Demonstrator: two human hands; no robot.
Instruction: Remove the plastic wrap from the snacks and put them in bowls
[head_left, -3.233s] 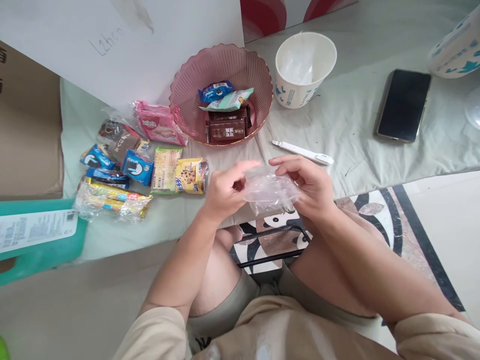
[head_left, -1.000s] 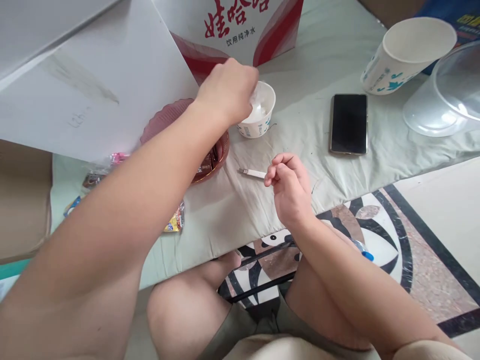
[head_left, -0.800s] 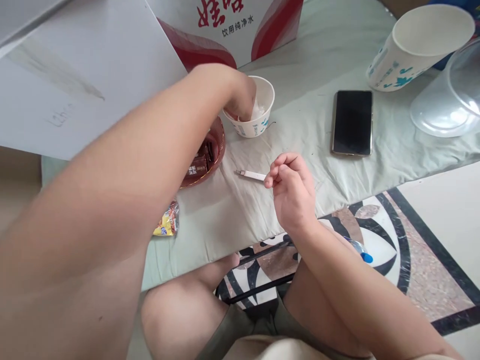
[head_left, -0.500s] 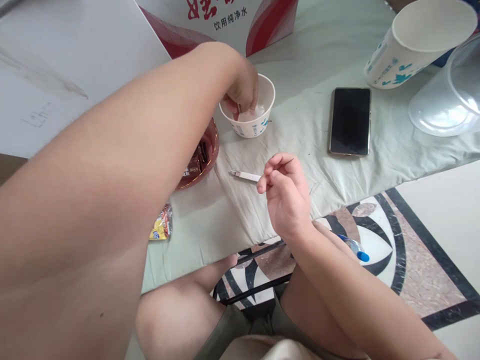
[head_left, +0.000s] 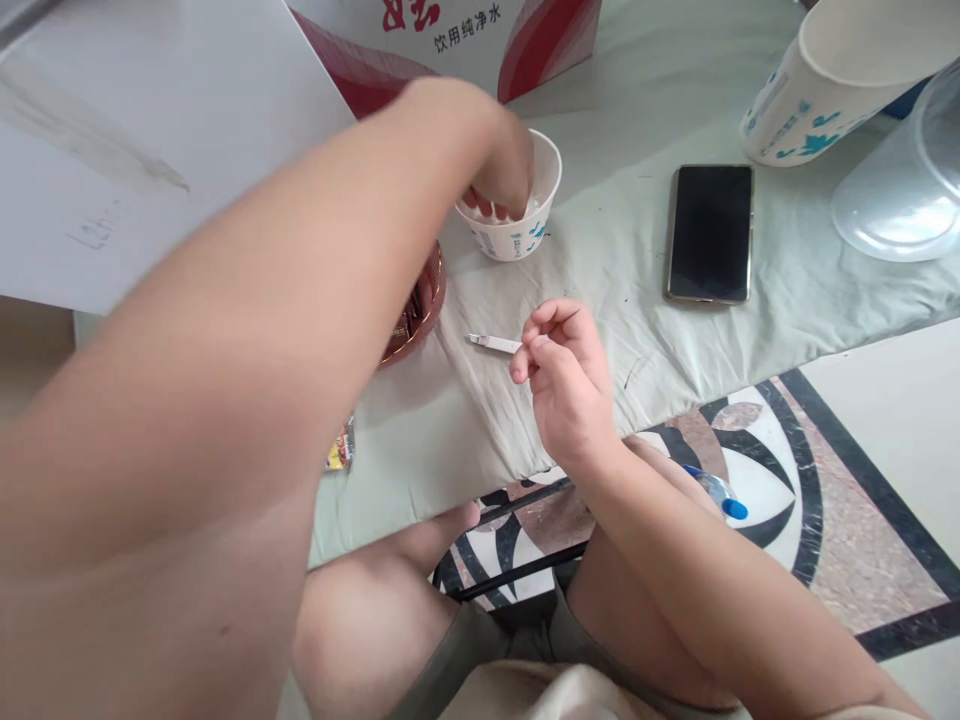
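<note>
My left hand [head_left: 506, 175] reaches across from the left into a white paper bowl [head_left: 510, 240] with blue print. Its fingers are curled down inside the rim, and whatever they grip is hidden. Something whitish shows in the bowl around the fingertips. Nearer to me, my right hand [head_left: 566, 375] hovers over the cloth with its fingers bent in and thumb against them; I see nothing in it. A slim white tool with a metallic tip [head_left: 491, 343], perhaps a small utility knife, lies on the cloth, its other end behind my right fingers.
A reddish basket [head_left: 431, 315] of dark wrapped packets sits partly under my left forearm, with a colourful packet [head_left: 340, 450] nearer me. A phone [head_left: 710, 233], tall paper cup [head_left: 832, 110] and clear plastic container [head_left: 892, 205] stand right. Cardboard boxes [head_left: 517, 50] are behind; a blue-capped bottle [head_left: 724, 497] is below.
My left hand has shifted slightly within the bowl, covering more of the whitish contents. The right hand keeps its bent pose. The whole view has shifted a little.
</note>
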